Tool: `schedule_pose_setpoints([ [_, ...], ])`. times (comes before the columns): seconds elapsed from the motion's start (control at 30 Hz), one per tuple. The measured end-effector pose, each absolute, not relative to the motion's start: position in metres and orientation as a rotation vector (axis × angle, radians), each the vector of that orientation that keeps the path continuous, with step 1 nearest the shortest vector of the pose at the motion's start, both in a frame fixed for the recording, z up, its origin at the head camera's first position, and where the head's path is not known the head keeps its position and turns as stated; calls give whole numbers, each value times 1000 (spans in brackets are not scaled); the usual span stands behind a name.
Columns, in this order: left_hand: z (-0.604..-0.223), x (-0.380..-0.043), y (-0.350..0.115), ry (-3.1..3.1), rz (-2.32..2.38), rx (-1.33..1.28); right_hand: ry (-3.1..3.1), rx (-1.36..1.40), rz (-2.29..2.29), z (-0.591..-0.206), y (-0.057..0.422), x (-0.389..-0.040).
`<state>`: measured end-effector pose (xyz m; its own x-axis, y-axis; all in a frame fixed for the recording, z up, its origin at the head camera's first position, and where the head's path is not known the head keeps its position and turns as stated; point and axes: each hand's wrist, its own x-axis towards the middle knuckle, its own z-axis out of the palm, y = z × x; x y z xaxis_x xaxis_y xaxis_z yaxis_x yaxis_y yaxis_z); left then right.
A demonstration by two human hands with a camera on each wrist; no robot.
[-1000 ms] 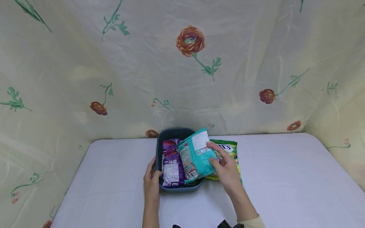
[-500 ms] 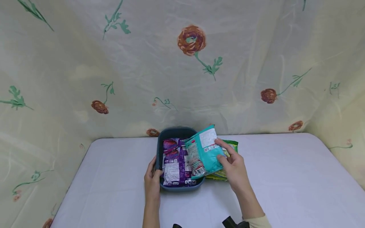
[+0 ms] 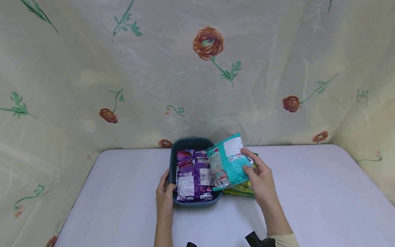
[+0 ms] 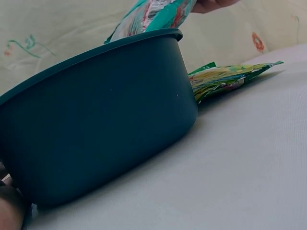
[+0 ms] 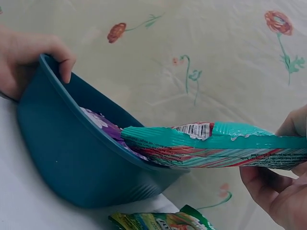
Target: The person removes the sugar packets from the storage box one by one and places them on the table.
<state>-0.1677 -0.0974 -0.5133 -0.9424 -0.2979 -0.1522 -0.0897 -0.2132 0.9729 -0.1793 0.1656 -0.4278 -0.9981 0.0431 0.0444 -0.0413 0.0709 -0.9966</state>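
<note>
A dark blue plastic bin (image 3: 197, 205) stands near the back of the table. My left hand (image 3: 165, 195) grips its left side, the thumb hooked over the rim. Purple snack packets (image 3: 186, 187) lie side by side inside, label sides up. Between thumb and fingers, my right hand (image 3: 261, 178) holds a teal snack bag (image 3: 231, 163) by its right side. In the right wrist view the teal bag (image 5: 201, 143) is off the table, its left end above the bin's rim. A green-and-yellow chip bag (image 3: 242, 189) lies right of the bin, mostly hidden beneath the teal one.
White cloth covers the table (image 3: 123, 199), whose back edge meets a flower-printed curtain (image 3: 148, 75). Part of a black device (image 3: 260, 240) shows by the right sleeve (image 3: 282, 240).
My right hand has moved the teal bag rightward from over the bin, uncovering more of the purple packets and covering more of the chip bag. The left hand stays on the bin.
</note>
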Motion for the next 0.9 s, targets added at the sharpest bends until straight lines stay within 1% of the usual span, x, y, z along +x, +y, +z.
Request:
schedule_pose_setpoints([
  [0.9,-513,-167,-97,-1886,-2302,455,-2233,-149,1995,-425,195,-182],
])
